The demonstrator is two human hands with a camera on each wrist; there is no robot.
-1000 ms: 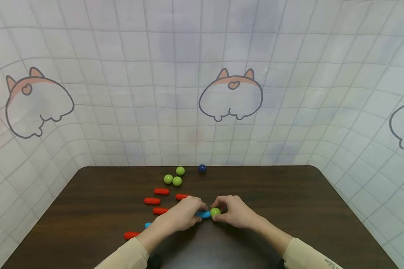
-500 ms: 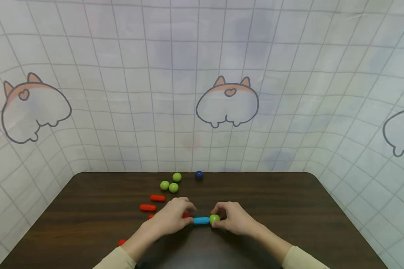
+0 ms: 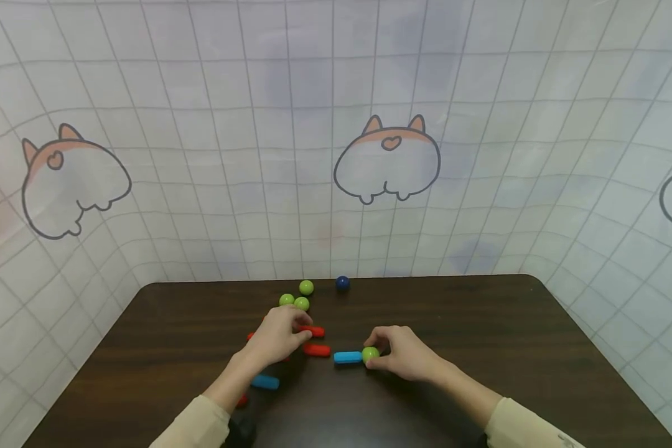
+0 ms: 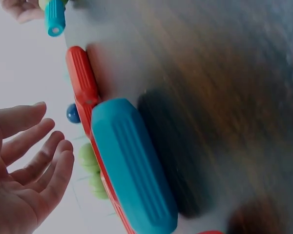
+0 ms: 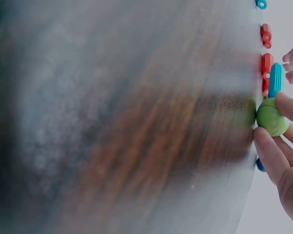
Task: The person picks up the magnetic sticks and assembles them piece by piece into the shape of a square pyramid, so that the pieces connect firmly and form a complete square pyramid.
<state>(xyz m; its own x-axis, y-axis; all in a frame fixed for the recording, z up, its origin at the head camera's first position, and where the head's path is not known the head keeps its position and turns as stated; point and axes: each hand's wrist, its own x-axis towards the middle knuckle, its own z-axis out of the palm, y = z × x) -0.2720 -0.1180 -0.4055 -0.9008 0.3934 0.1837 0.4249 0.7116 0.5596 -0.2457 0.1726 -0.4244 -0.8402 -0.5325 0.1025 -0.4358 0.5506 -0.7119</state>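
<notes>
Ball [image 3: 371,355], green, located right of centre over the table [image 3: 453,410], pinched between thumb and fingers of the right hand [image 3: 404,354]; one end of a blue rod [image 3: 348,358] meets it, though whether the two are firmly joined cannot be told. Left hand [image 3: 275,337]: fingers loosely spread with nothing between them, above the red rods. Assessed risks: a slack joint or a loosened pinch could let the blue rod drop or twist; a low pass by the left hand could knock the closely set rods and start them rolling. Just right of that hand lies a near red rod [image 3: 317,350], with a farther red rod [image 3: 312,331] partly behind its fingers. A loose blue rod [image 3: 266,382] and further red pieces lie by the left forearm, which partly hides them. Three green balls [image 3: 306,287] stand beyond the left hand, a dark blue ball [image 3: 343,284] near the far edge; a nudge could roll either off.
</notes>
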